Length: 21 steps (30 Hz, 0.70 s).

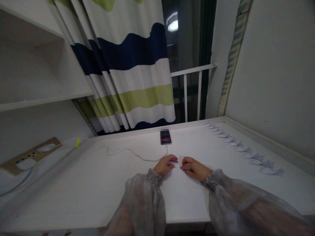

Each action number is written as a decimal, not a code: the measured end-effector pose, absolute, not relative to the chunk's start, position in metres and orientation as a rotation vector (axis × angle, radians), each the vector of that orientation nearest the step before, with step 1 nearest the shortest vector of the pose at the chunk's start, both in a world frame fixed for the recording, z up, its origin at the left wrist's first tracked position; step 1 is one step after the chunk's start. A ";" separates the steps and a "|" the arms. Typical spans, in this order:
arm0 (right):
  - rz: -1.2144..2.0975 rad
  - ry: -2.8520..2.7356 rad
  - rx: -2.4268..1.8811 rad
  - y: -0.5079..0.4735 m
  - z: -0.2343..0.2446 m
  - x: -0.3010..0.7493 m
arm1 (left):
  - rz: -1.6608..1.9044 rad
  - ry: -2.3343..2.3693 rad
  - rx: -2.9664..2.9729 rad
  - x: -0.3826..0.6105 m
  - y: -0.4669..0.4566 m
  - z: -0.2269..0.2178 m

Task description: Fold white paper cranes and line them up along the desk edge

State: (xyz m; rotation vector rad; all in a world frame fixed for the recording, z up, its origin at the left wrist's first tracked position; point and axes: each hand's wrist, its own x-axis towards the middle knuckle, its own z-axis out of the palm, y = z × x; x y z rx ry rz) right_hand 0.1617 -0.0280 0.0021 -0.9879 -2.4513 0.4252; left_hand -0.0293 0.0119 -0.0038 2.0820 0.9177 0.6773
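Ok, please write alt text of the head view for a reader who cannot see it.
A person's left hand and right hand hold white paper at a white desk. A row of folded, paper-like shapes lines the desk's right side; beyond the hands are a dark, pixelated object, a pale cable and a striped curtain.

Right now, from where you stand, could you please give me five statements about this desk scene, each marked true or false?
1. The left hand and right hand are both at a piece of white paper. True.
2. The row of folded papers lies along the left side of the desk. False: it runs along the right side.
3. The dark, pixelated item lies farther back on the desk than the hands. True.
4. The pale cable runs off to the right of the hands. False: it trails off to the left.
5. The curtain is plain white. False: it has dark blue and green bands.
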 end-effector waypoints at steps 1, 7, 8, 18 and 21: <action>0.367 -2.488 -1.016 -0.032 0.003 0.160 | 0.723 0.974 2.153 -0.029 0.012 -0.003; 0.232 -2.522 -1.240 -0.052 0.003 0.144 | 0.791 1.207 2.351 -0.021 0.005 -0.001; 0.232 -2.499 -1.298 -0.054 0.002 0.141 | 0.761 1.238 2.341 -0.020 0.003 -0.001; 0.499 -2.450 -1.005 -0.055 0.005 0.144 | 0.684 1.275 2.230 -0.012 0.000 -0.002; 0.457 -2.432 -0.924 -0.035 0.007 0.161 | 0.673 1.124 2.318 -0.012 0.006 -0.003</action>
